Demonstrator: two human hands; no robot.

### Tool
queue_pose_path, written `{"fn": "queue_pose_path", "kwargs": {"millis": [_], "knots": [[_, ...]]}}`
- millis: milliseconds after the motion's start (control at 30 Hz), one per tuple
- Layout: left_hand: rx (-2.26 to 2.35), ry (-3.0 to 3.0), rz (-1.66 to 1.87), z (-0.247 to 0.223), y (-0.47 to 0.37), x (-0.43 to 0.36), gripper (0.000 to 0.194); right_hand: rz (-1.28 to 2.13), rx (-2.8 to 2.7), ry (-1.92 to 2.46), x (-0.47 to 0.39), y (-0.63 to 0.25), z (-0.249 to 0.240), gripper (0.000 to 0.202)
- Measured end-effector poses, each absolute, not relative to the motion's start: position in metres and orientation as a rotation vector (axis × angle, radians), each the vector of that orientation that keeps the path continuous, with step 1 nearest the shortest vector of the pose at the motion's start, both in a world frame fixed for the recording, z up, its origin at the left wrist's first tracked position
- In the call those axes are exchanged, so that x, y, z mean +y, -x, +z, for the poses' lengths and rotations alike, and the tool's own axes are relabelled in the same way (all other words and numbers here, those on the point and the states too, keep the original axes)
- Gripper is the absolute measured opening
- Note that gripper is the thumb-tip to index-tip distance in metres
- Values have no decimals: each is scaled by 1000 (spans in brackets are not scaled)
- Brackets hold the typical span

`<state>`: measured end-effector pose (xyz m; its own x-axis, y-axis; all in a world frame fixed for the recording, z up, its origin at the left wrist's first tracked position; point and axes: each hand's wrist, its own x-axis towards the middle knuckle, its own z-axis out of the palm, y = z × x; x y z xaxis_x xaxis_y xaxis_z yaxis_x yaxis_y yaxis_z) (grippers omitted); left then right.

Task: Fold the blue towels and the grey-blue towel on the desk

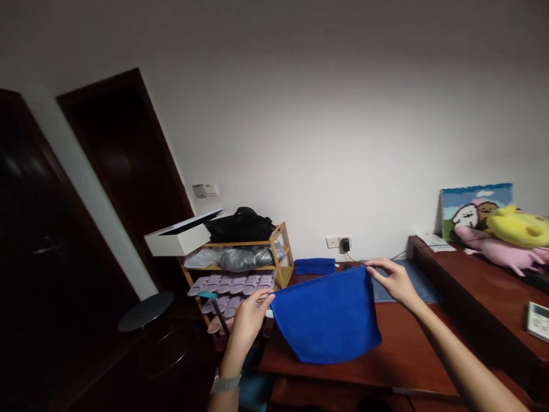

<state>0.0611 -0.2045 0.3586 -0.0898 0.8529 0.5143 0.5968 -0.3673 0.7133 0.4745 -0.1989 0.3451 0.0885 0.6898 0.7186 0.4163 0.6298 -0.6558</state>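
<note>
A plain blue cloth point(328, 320) hangs stretched between my hands above the reddish-brown wooden table point(412, 343). Its upper left corner is pinched by my left hand point(254, 312), thumb against fingers. My right hand point(392, 279) grips the upper right corner the same way. The top edge runs nearly straight and slopes up to the right, while the lower edge hangs loose. Behind it, a folded blue cloth point(315, 266) lies at the back of the table, close to the wall. A flat grey-blue cloth point(412, 280) lies behind my right hand.
Left of the table stands a wooden rack point(281, 257) with several lilac slippers point(238, 283), a black bag point(242, 225) and a white box point(180, 239). A round stool point(146, 312) is farther left. Plush toys point(493, 246) sit on the raised ledge point(476, 292) at right.
</note>
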Motion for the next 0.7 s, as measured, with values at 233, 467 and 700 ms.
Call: {"fn": "queue_pose_path", "kwargs": {"millis": [233,467,700], "knots": [[1558,-2060,1394,365,-94,-197,29,198,-1492,1026,-229,-502,329,33],[1527,-2113,1460,361,-119,-203,32,321,-1330,1078,-260,-510,323,40],[1347,-1976,1593,348,-121,-223,39,272,-1289,1105,-308,-513,324,34]]}}
